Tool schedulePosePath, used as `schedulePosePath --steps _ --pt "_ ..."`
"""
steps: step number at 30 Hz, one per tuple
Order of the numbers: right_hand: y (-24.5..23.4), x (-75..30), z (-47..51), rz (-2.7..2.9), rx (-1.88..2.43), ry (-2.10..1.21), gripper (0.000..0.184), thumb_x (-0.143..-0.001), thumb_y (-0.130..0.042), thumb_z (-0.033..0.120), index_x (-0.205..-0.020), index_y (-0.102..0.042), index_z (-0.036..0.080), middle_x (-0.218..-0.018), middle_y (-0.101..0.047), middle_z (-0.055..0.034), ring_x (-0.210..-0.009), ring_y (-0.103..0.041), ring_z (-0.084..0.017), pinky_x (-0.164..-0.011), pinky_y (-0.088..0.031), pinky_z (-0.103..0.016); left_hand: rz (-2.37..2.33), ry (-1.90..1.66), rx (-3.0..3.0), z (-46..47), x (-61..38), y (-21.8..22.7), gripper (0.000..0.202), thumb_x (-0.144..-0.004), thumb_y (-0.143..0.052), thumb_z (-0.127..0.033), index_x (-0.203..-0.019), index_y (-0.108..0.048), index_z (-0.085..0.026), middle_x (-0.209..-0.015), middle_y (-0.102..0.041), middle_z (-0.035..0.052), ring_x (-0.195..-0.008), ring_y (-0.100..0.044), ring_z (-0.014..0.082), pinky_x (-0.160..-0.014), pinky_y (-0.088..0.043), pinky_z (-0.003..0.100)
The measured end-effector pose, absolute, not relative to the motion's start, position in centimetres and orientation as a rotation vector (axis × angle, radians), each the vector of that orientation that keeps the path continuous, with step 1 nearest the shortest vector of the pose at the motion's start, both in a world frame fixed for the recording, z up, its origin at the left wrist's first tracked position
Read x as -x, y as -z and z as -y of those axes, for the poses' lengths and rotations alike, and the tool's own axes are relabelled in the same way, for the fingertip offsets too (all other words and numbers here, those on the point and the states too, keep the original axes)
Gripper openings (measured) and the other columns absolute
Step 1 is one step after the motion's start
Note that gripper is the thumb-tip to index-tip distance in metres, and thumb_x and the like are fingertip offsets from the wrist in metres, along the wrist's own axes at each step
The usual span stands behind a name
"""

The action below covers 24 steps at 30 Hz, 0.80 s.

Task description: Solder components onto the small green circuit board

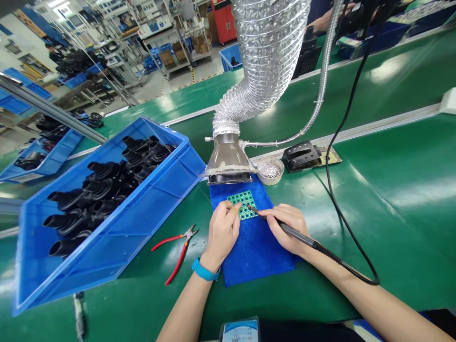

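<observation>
My right hand [290, 227] is closed around a soldering iron [295, 232], its tip down at a green circuit board [242, 202] with rows of dark round spots. My left hand [223, 228], wearing a blue wristband, is pinched at the board's left side. A thin strand, which looks like solder wire, runs toward it from the upper left; the fingers hide its end. Under the board lies a blue cloth [256, 256]. Just behind the board stands a fume extractor hood [230, 159].
Red-handled cutters [181, 247] lie open left of the cloth. A blue crate [153, 204] of black parts [107, 180] stands at left. Behind are a small bowl [270, 171] and a black iron stand [302, 156]. The iron's cable [333, 194] loops at right; a foil duct [270, 57] hangs above.
</observation>
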State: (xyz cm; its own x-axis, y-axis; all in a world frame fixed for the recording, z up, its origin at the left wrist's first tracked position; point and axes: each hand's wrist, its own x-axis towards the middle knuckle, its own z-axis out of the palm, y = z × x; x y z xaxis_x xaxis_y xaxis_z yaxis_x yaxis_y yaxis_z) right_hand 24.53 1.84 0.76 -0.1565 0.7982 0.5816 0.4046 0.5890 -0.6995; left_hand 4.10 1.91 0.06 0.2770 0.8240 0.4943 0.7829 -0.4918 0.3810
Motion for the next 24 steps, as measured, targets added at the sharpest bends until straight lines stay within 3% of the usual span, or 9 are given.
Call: schedulePosePath --steps 8,16,24 --pt "-0.9 -24.4 -2.0 1.76 0.989 -0.479 0.025 -0.092 -0.054 0.011 -0.091 -0.076 0.021 -0.067 -0.074 0.0001 -0.054 -0.065 -0.013 -0.059 -0.046 -0.028 -1.607 -1.211 -2.348 -1.7 -3.9 -0.2 0.022 -0.097 -0.055 -0.011 -0.112 -0.069 -0.018 -0.105 -0.059 0.0079 -0.082 -0.064 0.0131 -0.076 -0.056 0.028" --pt "-1.2 -24.7 -2.0 1.727 1.017 -0.48 0.025 -0.092 -0.052 0.012 -0.088 -0.075 0.02 -0.067 -0.075 0.0 -0.055 -0.067 -0.013 -0.06 -0.05 -0.028 -1.663 -1.407 -2.341 -1.7 -4.0 -1.2 0.01 -0.091 -0.062 -0.008 -0.09 -0.062 -0.018 -0.093 -0.061 0.0061 -0.096 -0.064 0.0182 -0.078 -0.054 0.03" --pt "-1.1 -24.4 -2.3 1.718 1.014 -0.48 0.026 -0.092 -0.053 0.012 -0.087 -0.077 0.021 -0.066 -0.073 0.0003 -0.054 -0.066 -0.013 -0.059 -0.049 -0.027 -1.669 -1.364 -2.328 -1.6 -4.0 -1.0 0.008 -0.091 -0.062 -0.01 -0.091 -0.062 -0.017 -0.098 -0.06 0.0075 -0.087 -0.063 0.0151 -0.066 -0.053 0.025"
